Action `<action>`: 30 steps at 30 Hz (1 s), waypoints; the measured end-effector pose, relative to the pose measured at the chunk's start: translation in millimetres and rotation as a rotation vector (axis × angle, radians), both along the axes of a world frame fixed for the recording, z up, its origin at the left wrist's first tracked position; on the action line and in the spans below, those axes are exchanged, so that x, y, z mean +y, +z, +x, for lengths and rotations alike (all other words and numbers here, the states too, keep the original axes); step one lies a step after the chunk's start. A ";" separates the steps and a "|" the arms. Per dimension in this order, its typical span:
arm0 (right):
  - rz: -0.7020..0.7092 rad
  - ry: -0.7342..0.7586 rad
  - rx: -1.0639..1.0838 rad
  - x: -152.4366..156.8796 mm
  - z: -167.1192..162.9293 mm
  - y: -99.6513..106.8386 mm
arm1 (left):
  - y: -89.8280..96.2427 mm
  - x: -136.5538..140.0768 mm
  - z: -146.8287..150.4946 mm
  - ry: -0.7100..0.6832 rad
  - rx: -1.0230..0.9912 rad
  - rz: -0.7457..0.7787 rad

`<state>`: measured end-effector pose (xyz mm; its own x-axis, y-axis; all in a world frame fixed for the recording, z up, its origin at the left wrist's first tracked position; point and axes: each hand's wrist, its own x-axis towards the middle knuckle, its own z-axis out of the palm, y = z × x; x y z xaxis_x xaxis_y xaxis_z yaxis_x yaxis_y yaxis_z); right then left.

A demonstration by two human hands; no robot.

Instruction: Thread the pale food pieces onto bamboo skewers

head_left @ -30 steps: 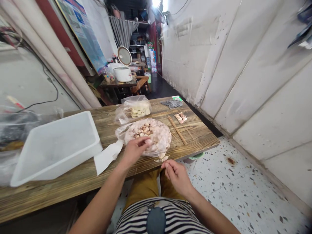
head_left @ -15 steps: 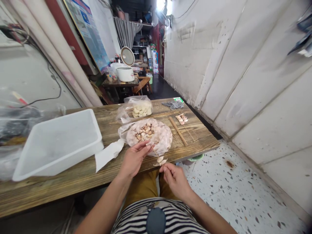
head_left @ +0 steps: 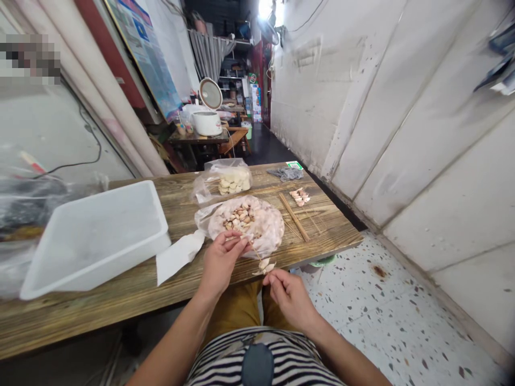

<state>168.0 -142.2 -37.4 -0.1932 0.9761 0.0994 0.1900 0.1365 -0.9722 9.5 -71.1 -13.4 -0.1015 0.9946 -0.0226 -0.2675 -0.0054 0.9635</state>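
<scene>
My left hand (head_left: pixel 224 260) is closed in a pinch above the near edge of the clear plastic bag (head_left: pixel 270 222). At its fingertips is a small pale piece that looks like a garlic clove, partly hidden. A thin wooden skewer (head_left: pixel 256 251) slants from there down to my right hand (head_left: pixel 290 295), whose fingers are closed on its lower end. Several whitish garlic cloves (head_left: pixel 265 266) sit on the skewer just beside the right fingertips, over the table's front edge. Loose garlic cloves (head_left: pixel 241 215) lie heaped in the open bag.
Finished-looking skewers of garlic (head_left: pixel 300 197) lie at the right, beside a bundle of bare skewers (head_left: pixel 294 217). Behind is a bag of pale slices (head_left: pixel 233 181). A white plastic tub (head_left: pixel 155 214) and a white paper sheet (head_left: pixel 177 260) are on the left of the wooden table (head_left: pixel 181 292).
Almost nothing differs. My left fingers have shifted very slightly at the upper end of the skewer; my right hand stays in place.
</scene>
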 end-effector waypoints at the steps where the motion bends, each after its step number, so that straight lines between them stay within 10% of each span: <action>1: 0.002 -0.003 -0.002 0.1 0.1 -0.5 | 0.2 -0.2 0.3 0.006 0.002 0.005; 30: 0.018 -0.039 -0.030 -1.1 -4.3 0.2 | -12.6 -9.8 3.7 0.144 0.308 0.296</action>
<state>163.7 -143.3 -37.3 -0.1582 0.9810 0.1121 0.2247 0.1463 -0.9634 13.2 -81.0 -26.0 -0.1962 0.9289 0.3141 0.0555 -0.3093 0.9493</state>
